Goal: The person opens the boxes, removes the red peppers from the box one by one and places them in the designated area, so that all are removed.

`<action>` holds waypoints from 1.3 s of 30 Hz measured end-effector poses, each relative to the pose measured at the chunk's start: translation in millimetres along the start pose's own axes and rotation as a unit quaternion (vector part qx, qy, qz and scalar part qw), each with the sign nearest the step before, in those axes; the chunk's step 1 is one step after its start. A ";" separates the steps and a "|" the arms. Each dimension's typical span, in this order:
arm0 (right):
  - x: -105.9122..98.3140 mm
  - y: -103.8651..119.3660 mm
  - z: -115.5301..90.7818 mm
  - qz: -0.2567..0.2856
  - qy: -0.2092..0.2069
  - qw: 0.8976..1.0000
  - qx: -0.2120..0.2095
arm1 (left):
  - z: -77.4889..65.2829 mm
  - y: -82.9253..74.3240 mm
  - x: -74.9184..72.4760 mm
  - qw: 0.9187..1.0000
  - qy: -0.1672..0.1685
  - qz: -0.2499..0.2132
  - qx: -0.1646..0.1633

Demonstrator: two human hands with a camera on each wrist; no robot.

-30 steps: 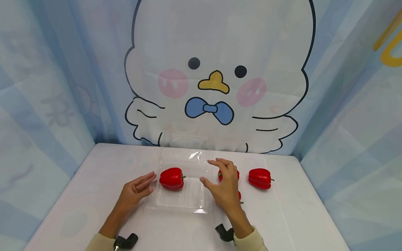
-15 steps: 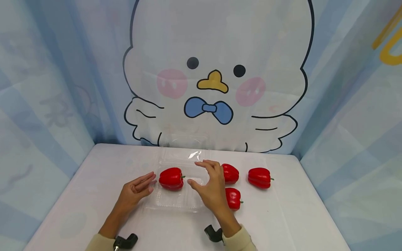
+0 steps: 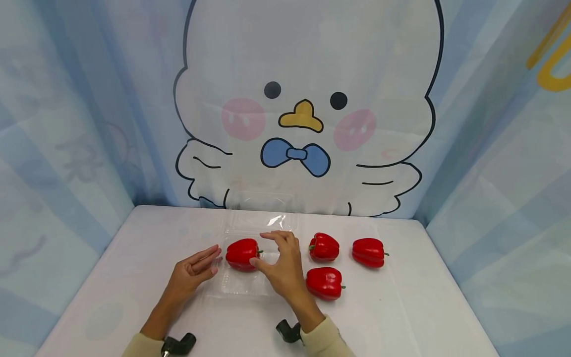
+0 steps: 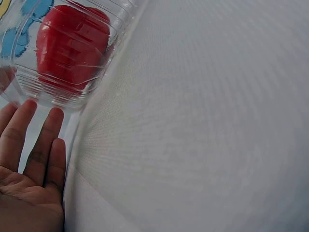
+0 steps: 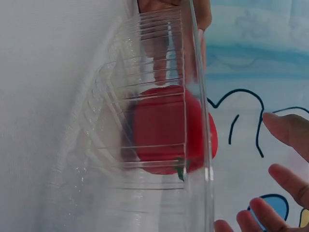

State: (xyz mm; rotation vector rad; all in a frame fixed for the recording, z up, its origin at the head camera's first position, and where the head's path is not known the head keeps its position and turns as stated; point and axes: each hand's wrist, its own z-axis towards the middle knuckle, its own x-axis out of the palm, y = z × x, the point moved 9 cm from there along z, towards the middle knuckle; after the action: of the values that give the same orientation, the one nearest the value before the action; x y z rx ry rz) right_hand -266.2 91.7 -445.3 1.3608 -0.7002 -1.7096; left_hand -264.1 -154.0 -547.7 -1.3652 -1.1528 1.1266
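Observation:
A red bell pepper [image 3: 240, 254] lies in the left part of a clear plastic clamshell box [image 3: 238, 286], its green stem pointing right. My left hand [image 3: 191, 272] is at the box's left side with its fingers extended; in the left wrist view its fingertips [image 4: 56, 116] reach the box's ribbed wall. Over the box, my right hand [image 3: 285, 267] hovers with thumb and fingers spread apart, holding nothing. From the head its thumb overlaps the pepper's stem end, but the right wrist view shows the fingers above the rim, clear of the pepper [image 5: 161, 130].
To the right of the box, three more red bell peppers lie on the white table [image 3: 415, 307]: one in front [image 3: 324, 283], one behind it [image 3: 324, 247] and one farther right [image 3: 368, 252]. A printed curtain [image 3: 383, 64] stands close behind the table.
My right hand has moved left from beside the loose peppers to over the box, its fingers still spread, uncovering those peppers. The left hand and the boxed pepper have stayed put.

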 end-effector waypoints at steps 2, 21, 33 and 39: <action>5.3 -1.1 1.3 0.003 0.008 1.000 0.004 | 0.0 0.0 -0.1 1.000 0.002 0.000 0.002; 48.1 -8.0 12.8 -0.045 0.055 0.996 0.049 | -1.0 -2.5 -0.7 1.000 -0.007 0.008 0.002; 62.4 -14.0 14.5 -0.079 0.068 0.994 0.036 | -0.3 -1.7 -1.2 1.000 -0.007 0.011 0.006; 65.2 -17.9 15.5 -0.086 0.064 0.994 0.032 | -1.0 -1.8 -0.9 1.000 -0.008 0.011 0.003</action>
State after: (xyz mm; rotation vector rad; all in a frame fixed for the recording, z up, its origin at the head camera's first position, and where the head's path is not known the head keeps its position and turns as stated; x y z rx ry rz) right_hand -290.8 43.7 -488.9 1.5994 -0.5848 -1.7272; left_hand -263.4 -154.9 -545.7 -1.3701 -1.1484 1.1575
